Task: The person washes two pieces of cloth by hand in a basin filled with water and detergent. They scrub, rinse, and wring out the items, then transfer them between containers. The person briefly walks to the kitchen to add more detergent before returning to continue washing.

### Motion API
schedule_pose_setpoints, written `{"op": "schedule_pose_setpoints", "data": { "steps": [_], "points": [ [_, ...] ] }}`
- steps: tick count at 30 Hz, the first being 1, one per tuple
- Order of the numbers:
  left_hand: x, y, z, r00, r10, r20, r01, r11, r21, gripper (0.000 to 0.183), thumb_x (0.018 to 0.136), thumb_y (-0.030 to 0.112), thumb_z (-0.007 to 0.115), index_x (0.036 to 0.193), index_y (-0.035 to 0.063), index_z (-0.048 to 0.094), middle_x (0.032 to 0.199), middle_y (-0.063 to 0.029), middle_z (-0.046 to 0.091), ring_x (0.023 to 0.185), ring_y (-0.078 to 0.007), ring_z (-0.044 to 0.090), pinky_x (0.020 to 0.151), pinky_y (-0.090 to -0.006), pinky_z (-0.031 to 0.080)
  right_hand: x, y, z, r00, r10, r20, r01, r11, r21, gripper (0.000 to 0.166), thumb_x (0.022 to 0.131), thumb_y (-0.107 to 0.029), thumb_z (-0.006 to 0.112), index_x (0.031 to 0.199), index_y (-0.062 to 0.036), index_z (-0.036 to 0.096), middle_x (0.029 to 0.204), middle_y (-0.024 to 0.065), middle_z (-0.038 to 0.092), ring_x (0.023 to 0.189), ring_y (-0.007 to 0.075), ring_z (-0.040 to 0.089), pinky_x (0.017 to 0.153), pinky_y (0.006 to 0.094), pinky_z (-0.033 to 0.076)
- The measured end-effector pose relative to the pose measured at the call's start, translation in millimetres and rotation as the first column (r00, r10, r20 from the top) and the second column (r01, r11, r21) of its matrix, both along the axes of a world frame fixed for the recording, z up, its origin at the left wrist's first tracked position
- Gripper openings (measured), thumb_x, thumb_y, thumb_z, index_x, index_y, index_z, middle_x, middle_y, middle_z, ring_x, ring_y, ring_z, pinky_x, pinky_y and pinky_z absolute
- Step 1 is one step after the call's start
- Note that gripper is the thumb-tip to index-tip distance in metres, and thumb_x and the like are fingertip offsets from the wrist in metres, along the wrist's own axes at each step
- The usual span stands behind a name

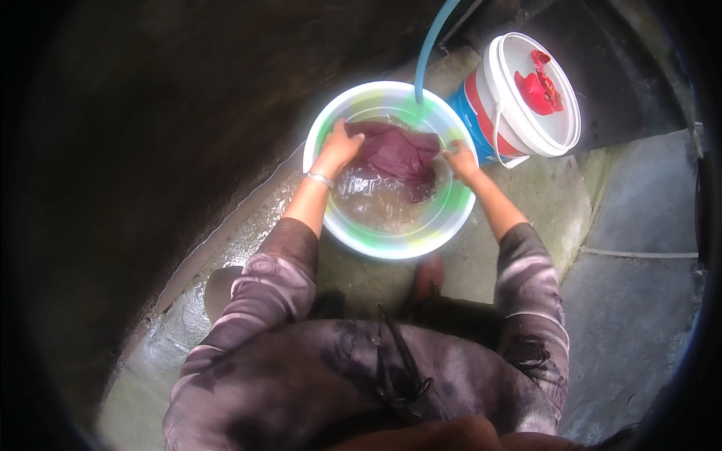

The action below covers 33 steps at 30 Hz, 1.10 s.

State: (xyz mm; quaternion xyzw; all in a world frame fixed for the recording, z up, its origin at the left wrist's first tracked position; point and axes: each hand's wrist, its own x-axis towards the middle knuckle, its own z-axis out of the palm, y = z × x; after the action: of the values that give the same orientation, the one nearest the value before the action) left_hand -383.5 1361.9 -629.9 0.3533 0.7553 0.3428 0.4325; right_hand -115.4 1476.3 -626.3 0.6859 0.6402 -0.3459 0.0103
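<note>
A round plastic basin, white with green and yellow tints, stands before me with water in it. A dark maroon cloth lies wet in the water, partly under the surface. My left hand, with a silver bracelet at the wrist, grips the cloth's left end near the basin's left wall. At the right side, my right hand is inside the rim by the cloth's right edge, fingers bent; whether it pinches the cloth is unclear. The end of a blue hose hangs over the basin's far rim.
A white, red and blue plastic bucket stands right of the basin, with a red item on its white top. Wet concrete floor surrounds the basin. A raised edge runs diagonally at left. My shoe is just below the basin.
</note>
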Motion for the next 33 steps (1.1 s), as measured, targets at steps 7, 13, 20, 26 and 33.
{"op": "schedule_pose_setpoints", "data": {
  "steps": [7, 13, 20, 26, 33],
  "points": [
    [47.0, -23.6, -56.5, 0.620, 0.239, 0.748, 0.037, 0.942, -0.332, 0.102, 0.068, 0.045, 0.067, 0.135, 0.0297, -0.009, 0.143, -0.0064, 0.003, 0.130, -0.0326, 0.001, 0.077, -0.0773, 0.013, -85.2, -79.1, -85.7, 0.975, 0.082, 0.205, -0.107, 0.988, 0.115, 0.064, 0.070, -0.049, 0.060, 0.119, -0.0110, 0.043, 0.127, 0.0261, 0.024, 0.110, 0.0467, 0.032, 0.092, 0.0464, 0.032],
    [24.4, 5.9, -70.8, 0.324, -0.010, 0.946, -0.115, 0.992, 0.050, 0.063, 0.079, 0.057, 0.045, 0.121, 0.0105, 0.040, 0.111, -0.0075, 0.049, 0.095, -0.0180, 0.048, 0.079, -0.0340, 0.043, -122.0, -112.8, 6.5, 0.700, 0.335, -0.631, -0.152, 0.933, 0.327, 0.031, 0.062, -0.011, 0.062, 0.092, -0.0015, 0.058, 0.107, 0.0183, 0.042, 0.097, 0.0302, 0.045, 0.081, 0.0360, 0.042],
    [44.9, 2.6, -116.8, -0.048, -0.329, 0.943, -0.144, 0.937, 0.319, 0.035, 0.089, 0.033, 0.037, 0.113, 0.0082, 0.043, 0.107, -0.0068, 0.050, 0.096, -0.0194, 0.049, 0.082, -0.0324, 0.042, -148.4, -142.5, 34.7, 0.835, 0.223, -0.503, 0.028, 0.895, 0.444, 0.018, 0.066, -0.021, 0.065, 0.069, -0.0040, 0.060, 0.086, 0.0124, 0.055, 0.079, 0.0285, 0.053, 0.071, 0.0365, 0.043],
    [85.9, -3.9, -46.7, 0.304, 0.351, 0.886, -0.251, 0.926, -0.281, 0.026, 0.086, 0.023, 0.047, 0.104, 0.0048, 0.051, 0.101, -0.0081, 0.057, 0.086, -0.0191, 0.058, 0.075, -0.0340, 0.049, -89.7, -46.5, -42.7, 0.945, -0.198, -0.261, 0.285, 0.891, 0.353, 0.018, 0.065, -0.024, 0.057, 0.070, -0.0073, 0.061, 0.074, 0.0165, 0.060, 0.070, 0.0318, 0.058, 0.066, 0.0375, 0.046],
    [39.2, -24.5, -50.5, 0.403, 0.407, 0.819, -0.089, 0.909, -0.408, 0.096, 0.067, 0.055, 0.062, 0.134, 0.0362, -0.004, 0.141, -0.0008, -0.016, 0.122, -0.0509, -0.007, 0.079, -0.0753, 0.015, -78.6, -65.0, -73.1, 0.989, -0.011, 0.146, -0.002, 0.996, 0.088, 0.050, 0.072, -0.040, 0.058, 0.114, -0.0147, 0.052, 0.132, 0.0214, 0.023, 0.112, 0.0367, 0.038, 0.093, 0.0447, 0.033]
  ]
}}
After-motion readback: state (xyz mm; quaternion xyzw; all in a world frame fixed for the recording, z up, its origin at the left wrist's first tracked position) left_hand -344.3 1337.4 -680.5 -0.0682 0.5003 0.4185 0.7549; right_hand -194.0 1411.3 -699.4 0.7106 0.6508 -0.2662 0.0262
